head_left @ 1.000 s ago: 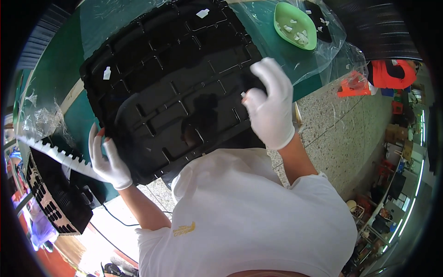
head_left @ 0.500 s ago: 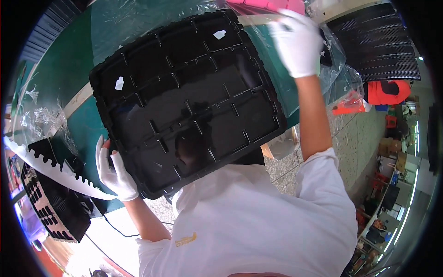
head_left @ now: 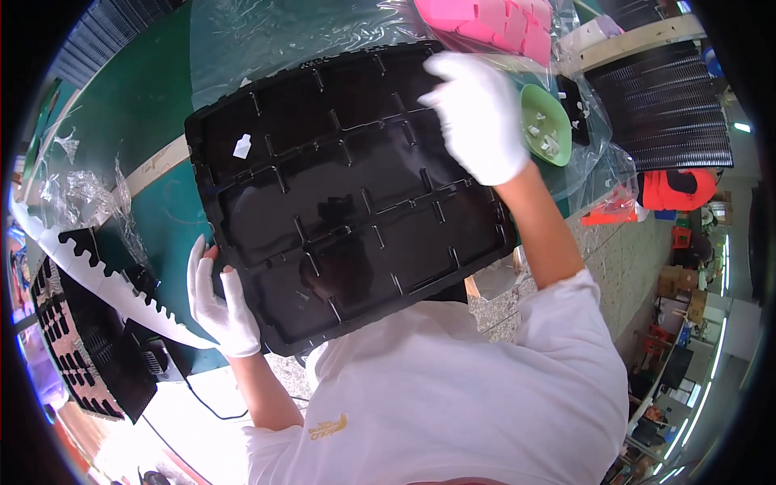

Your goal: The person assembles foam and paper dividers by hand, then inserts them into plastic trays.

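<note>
A large black plastic tray (head_left: 331, 214) with ribbed compartments lies tilted before me, its near edge by my shirt. My white-gloved left hand (head_left: 224, 311) grips its left edge, thumb and fingers bent around the rim. Over the far right corner is my gloved right hand (head_left: 478, 121), its fingers smeared by motion. Whether they hold something does not show. One small white bottle-shaped piece (head_left: 242, 146) lies in the far left compartment. Just right of my right hand, a light green bowl (head_left: 558, 109) contains several small white bits.
Pink foam-like pieces (head_left: 493, 24) lie on clear plastic film at the far side. A dark phone-like slab (head_left: 573, 109) is beside the bowl. Ridged black sheets (head_left: 659, 105) are at the right. On the left are a white notched strip (head_left: 105, 283) and crumpled film (head_left: 85, 194).
My right hand has come from beyond the tray's right side to its far right corner. The second white piece there no longer shows. The bowl has come into view.
</note>
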The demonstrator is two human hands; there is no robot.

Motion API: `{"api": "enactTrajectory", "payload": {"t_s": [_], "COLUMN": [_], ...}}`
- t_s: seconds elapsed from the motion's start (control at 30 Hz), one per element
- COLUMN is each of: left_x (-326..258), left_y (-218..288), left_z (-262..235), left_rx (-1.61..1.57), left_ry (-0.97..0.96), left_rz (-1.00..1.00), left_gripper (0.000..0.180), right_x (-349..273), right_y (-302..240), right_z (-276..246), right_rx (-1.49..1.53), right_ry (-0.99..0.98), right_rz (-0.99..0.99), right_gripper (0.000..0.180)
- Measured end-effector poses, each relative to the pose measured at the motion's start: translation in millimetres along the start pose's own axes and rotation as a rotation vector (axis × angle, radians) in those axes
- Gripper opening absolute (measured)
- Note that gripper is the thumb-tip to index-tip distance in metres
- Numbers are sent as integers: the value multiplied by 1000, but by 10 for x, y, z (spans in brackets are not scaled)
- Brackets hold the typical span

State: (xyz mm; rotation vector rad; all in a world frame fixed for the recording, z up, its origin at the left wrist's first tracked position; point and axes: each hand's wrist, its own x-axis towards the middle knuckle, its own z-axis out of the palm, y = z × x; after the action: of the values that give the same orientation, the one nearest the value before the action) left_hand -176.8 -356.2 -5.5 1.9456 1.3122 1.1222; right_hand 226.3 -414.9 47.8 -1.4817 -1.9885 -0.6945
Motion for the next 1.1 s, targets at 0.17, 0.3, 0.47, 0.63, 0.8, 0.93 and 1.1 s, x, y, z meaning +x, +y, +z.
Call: {"api": "enactTrajectory", "payload": {"t_s": [0.17, 0.3, 0.47, 0.63, 0.8, 0.93, 1.1], "left_x": [48, 21, 24, 9, 24, 11, 15], "left_y": [129, 111, 32, 53, 7, 1, 20], "left_z": [-49, -45, -44, -76, -51, -78, -80], "left_rx": [73, 74, 72, 126, 87, 82, 82], "left_ry": [-54, -45, -35, -16, -23, -41, -30], "left_rz": [64, 92, 89, 91, 122, 113, 130], "left_gripper": [35, 34, 31, 30, 30, 36, 32], "right_x": [-503, -54, 956, 1234, 1042, 958, 950], "right_y": [418, 331, -902, -1409, -1402, -1449, -1389], "right_z": [-756, -439, 713, 1036, 1233, 1301, 1298], "right_rx": [-870, -683, 365, 206, 114, 66, 157], "right_ry": [-556, -266, -491, -730, -421, -284, -276], "right_rz": [1110, 565, 428, 587, 384, 300, 271], "right_gripper": [16, 21, 35, 42, 26, 8, 5]}}
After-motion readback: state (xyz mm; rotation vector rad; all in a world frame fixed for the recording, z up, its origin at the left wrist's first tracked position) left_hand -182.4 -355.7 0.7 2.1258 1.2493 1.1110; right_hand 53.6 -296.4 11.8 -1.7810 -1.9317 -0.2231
